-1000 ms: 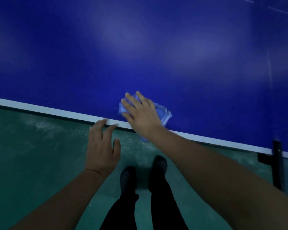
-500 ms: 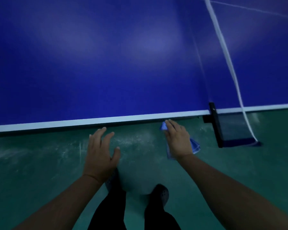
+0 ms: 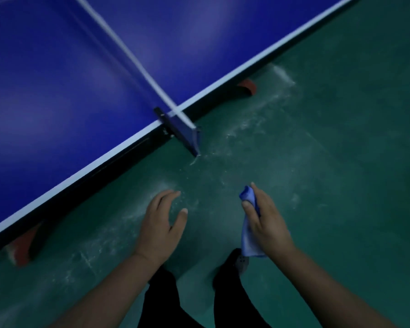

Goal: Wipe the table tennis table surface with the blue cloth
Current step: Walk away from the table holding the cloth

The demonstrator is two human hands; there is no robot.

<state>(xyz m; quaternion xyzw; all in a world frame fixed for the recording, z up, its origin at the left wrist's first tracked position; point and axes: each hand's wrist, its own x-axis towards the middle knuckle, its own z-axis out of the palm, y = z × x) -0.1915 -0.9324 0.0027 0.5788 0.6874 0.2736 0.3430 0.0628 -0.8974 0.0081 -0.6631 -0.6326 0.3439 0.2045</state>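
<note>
A deep blue table tennis table (image 3: 69, 74) had a white edge line (image 3: 258, 60) and white net band (image 3: 128, 53), over a dark green floor (image 3: 341, 138) with whitish scuffs, red-orange table feet (image 3: 247, 85), a light blue cloth (image 3: 249, 235), and black trousers (image 3: 161, 301).

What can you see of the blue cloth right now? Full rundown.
The blue cloth is a soft, light-blue fabric, bunched and folded rather than spread. The right hand grips it: a rounded fold sticks out above the thumb and forefinger, and the rest hangs in a loose tail below the palm, ending near the wrist. It is held in the air over the green floor, clear of the table tennis table, touching nothing but that hand. Any weave or stains are too dim to tell.
</note>
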